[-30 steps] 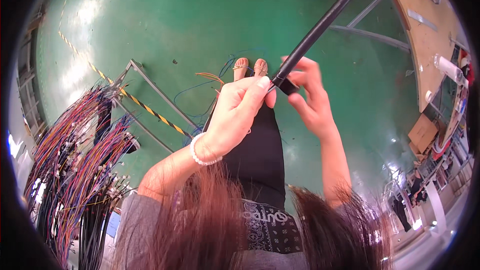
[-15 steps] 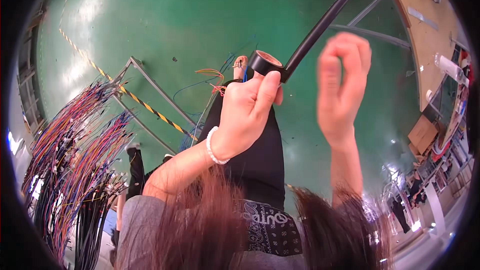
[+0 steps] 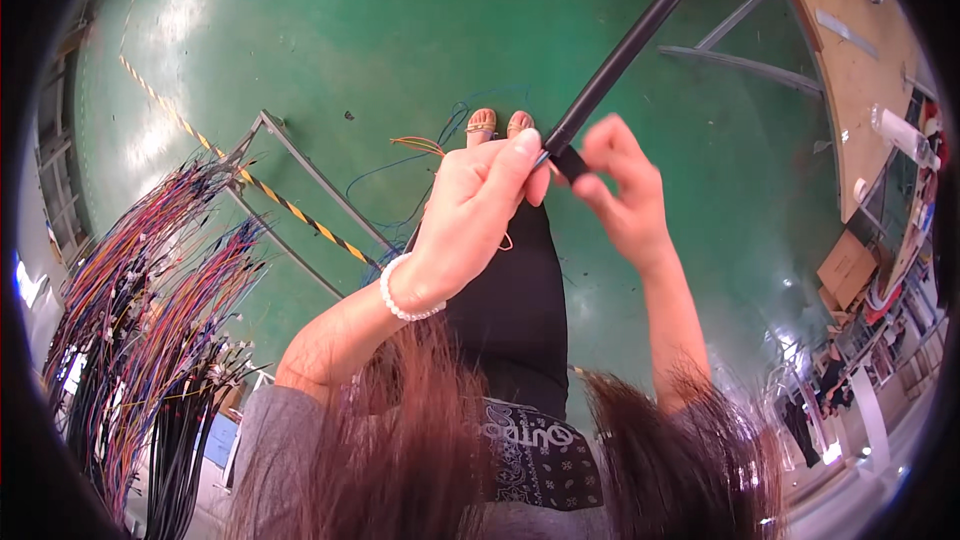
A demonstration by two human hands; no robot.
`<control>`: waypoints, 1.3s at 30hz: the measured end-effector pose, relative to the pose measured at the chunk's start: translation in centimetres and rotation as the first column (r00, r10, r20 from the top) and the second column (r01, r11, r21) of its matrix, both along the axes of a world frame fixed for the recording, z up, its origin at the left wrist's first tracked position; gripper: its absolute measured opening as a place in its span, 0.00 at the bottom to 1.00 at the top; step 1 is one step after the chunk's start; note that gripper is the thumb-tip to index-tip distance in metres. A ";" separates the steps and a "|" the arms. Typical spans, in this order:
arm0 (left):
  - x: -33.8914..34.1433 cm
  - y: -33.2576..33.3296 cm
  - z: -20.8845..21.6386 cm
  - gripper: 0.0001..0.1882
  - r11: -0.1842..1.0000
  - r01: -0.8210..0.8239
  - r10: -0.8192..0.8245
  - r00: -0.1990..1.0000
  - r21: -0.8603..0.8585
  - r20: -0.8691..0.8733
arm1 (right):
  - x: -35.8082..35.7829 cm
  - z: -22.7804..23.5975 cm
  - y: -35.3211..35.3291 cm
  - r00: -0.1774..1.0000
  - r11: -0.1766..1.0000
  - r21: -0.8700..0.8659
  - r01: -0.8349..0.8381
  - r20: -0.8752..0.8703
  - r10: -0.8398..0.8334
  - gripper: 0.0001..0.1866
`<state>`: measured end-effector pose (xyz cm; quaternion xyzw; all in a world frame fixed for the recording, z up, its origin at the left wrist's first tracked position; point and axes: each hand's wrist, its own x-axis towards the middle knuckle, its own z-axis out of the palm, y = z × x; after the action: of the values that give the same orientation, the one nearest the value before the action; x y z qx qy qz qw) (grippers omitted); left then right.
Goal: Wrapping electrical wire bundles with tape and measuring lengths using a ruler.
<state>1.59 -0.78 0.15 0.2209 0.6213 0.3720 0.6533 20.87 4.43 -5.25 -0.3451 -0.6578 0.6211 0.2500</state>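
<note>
A long black tube (image 3: pixel 640 40) slants down from the upper right to my hands, with thin wires (image 3: pixel 542 157) showing at its lower end. My left hand (image 3: pixel 470 200), wearing a white beaded bracelet, is closed on these wires, thumb and fingers pinched just below the tube's end. A roll of black tape (image 3: pixel 570 164) sits right against that end, seen nearly edge-on. My right hand (image 3: pixel 630 195) has its thumb and curled fingers at the roll's right side, gripping it; the fingertips are slightly blurred. Loose orange wires (image 3: pixel 418 144) stick out beyond my left hand.
Thick bundles of coloured wires (image 3: pixel 150 310) hang at the left beside a metal frame (image 3: pixel 320 175). Yellow-black tape (image 3: pixel 300 218) runs along the green floor. At the right stands a wooden table (image 3: pixel 840 60) with tape rolls; a cardboard box (image 3: pixel 846 268) lies below.
My right hand has come left and down from its raised place to the tape roll. The roll has left the top of my left fingers and turned nearly edge-on at the tube's end.
</note>
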 end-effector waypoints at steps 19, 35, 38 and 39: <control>1.2 -0.7 0.4 0.27 0.996 -0.082 0.084 0.995 -0.039 0.048 | -3.3 0.3 0.2 0.961 0.893 -0.448 0.049 -0.222 -0.164 0.19; 1.9 -2.0 -1.1 0.24 0.978 -0.136 0.164 0.970 0.159 -0.182 | -4.3 5.4 2.4 0.949 0.944 0.187 0.270 0.113 -0.294 0.11; 1.7 -1.3 0.0 0.28 0.989 -0.146 0.146 0.989 -0.019 0.028 | -3.9 3.7 0.8 0.957 0.904 -0.322 0.282 0.028 -0.289 0.14; 2.0 -1.1 0.4 0.29 0.992 -0.124 0.125 0.992 -0.009 0.035 | -4.0 2.9 0.4 0.955 0.840 -0.529 0.123 -0.167 -0.246 0.15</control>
<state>3.58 -1.93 0.54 0.1729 0.6233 0.4139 0.6406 16.86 4.88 -2.32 -0.3874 -0.3991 0.7817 0.2820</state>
